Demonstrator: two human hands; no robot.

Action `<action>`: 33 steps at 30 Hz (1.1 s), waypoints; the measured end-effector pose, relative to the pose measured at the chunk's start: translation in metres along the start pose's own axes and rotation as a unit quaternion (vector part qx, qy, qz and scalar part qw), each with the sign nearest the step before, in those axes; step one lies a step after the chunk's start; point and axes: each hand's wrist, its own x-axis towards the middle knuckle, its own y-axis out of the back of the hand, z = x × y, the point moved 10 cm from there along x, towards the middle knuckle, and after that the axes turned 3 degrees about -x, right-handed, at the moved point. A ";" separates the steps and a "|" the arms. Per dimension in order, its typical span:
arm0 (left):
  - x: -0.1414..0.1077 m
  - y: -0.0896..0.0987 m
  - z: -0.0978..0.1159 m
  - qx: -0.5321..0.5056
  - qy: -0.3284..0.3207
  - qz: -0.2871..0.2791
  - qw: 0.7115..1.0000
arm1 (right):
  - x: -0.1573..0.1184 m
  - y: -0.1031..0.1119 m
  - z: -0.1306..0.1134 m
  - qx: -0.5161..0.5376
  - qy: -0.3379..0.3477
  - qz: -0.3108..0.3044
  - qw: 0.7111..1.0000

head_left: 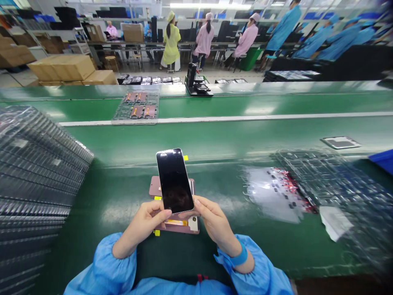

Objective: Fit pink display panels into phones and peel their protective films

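Note:
A phone [175,180] with a dark glossy screen and a pale frame is held up in front of me, tilted slightly to the left. My left hand [146,221] grips its lower left corner, thumb on the front edge. At the lower right corner, the fingers of my right hand [213,217] close on the phone too; a blue band circles that wrist. Beneath the phone, partly hidden, lie pinkish-brown screen panels [181,229] with a yellow-orange flex strip and yellow tabs [157,232] on the green bench.
Stacked clear plastic trays [37,172] rise at the left. To the right lie a clear tray [331,176], white film sheets [270,192] and a crumpled white paper [335,223]. A tray with several panels [136,107] rests on the green conveyor [233,105]. Co-workers are beyond.

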 end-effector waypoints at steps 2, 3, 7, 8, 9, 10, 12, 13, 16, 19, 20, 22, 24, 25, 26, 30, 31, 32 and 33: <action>0.000 0.001 -0.001 -0.007 0.003 0.001 1.000 | 0.000 0.000 0.001 0.005 -0.003 -0.002 1.000; 0.000 0.001 -0.002 -0.011 0.005 0.002 1.000 | 0.000 0.001 0.001 0.004 -0.004 -0.001 1.000; 0.001 0.002 -0.009 -0.033 0.025 -0.005 0.999 | 0.000 0.002 -0.001 -0.036 0.001 0.005 0.999; 0.001 0.001 -0.011 -0.040 0.034 -0.012 0.999 | 0.000 0.002 -0.003 -0.054 0.003 0.005 0.999; 0.001 0.000 -0.013 -0.045 0.043 -0.021 0.998 | 0.000 0.001 -0.004 -0.069 0.003 0.004 0.998; 0.001 -0.001 -0.014 -0.051 0.046 -0.031 0.997 | 0.000 0.000 -0.005 -0.079 0.002 0.000 0.997; 0.002 -0.002 -0.009 -0.086 0.024 -0.046 0.995 | 0.000 -0.004 -0.007 -0.076 0.001 -0.016 0.997; 0.003 0.000 -0.004 -0.117 0.005 -0.042 0.992 | 0.000 -0.006 -0.008 -0.070 0.002 -0.030 0.997; 0.006 0.020 0.004 -0.232 -0.016 0.020 0.972 | 0.000 -0.015 -0.003 -0.082 -0.008 -0.086 0.993; 0.015 0.048 0.003 -0.253 0.034 0.089 0.963 | 0.000 -0.020 0.007 -0.123 -0.026 -0.117 0.985; 0.020 0.058 0.005 -0.246 0.045 0.101 0.963 | 0.001 -0.017 0.009 -0.138 -0.021 -0.106 0.985; 0.038 0.080 0.012 -0.235 0.044 0.127 0.963 | 0.005 -0.006 0.007 -0.189 0.018 -0.043 0.981; 0.061 0.106 0.022 -0.231 0.027 0.171 0.957 | 0.006 0.006 -0.001 -0.271 0.081 0.041 0.958; 0.074 0.119 0.027 -0.228 0.015 0.197 0.953 | 0.005 0.009 -0.006 -0.314 0.114 0.073 0.940; 0.087 0.130 0.032 -0.224 0.002 0.221 0.949 | 0.004 0.010 -0.009 -0.352 0.144 0.093 0.920; 0.121 0.164 0.051 -0.159 -0.045 0.312 0.936 | 0.000 0.006 -0.010 -0.439 0.222 0.097 0.865; 0.120 0.172 0.056 -0.128 -0.058 0.340 0.930 | -0.001 0.008 -0.007 -0.455 0.230 0.095 0.855; 0.116 0.181 0.062 -0.092 -0.072 0.372 0.921 | -0.001 0.011 -0.004 -0.468 0.236 0.096 0.846; 0.109 0.189 0.069 -0.053 -0.087 0.404 0.909 | -0.001 0.015 0.001 -0.479 0.237 0.092 0.841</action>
